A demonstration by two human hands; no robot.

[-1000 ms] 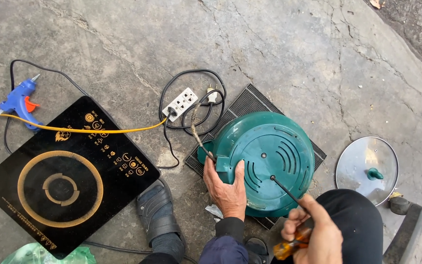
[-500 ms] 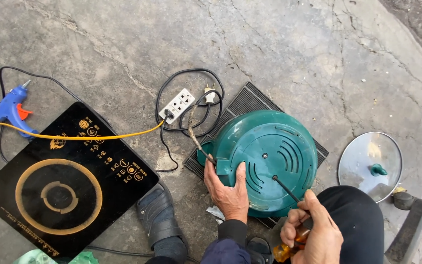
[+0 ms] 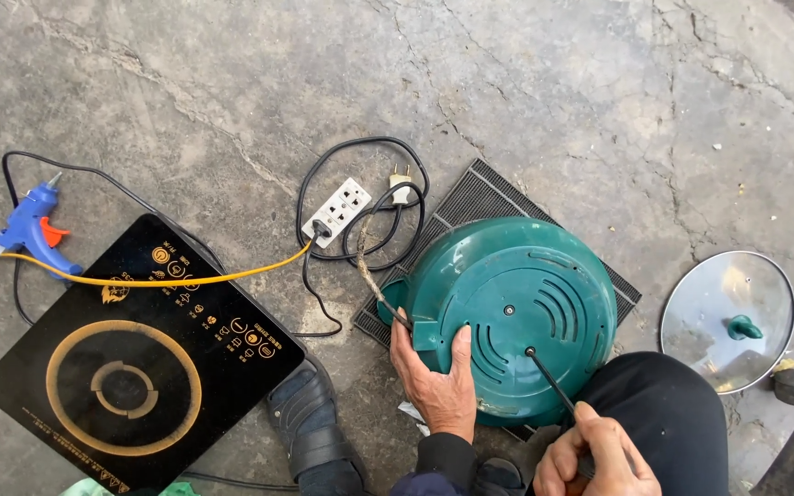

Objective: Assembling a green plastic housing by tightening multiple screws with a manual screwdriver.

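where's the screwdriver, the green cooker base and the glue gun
screwdriver (image 3: 551,381), head view, on the middle of its dark shaft
green cooker base (image 3: 507,276), head view, on the upturned underside above the centre screw
glue gun (image 3: 28,220), head view, on its blue body

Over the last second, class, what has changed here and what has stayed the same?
Almost nothing moved. The left hand still steadies the upturned green appliance base, and the right hand keeps the screwdriver tip at a screw hole. Only the view shifted slightly.
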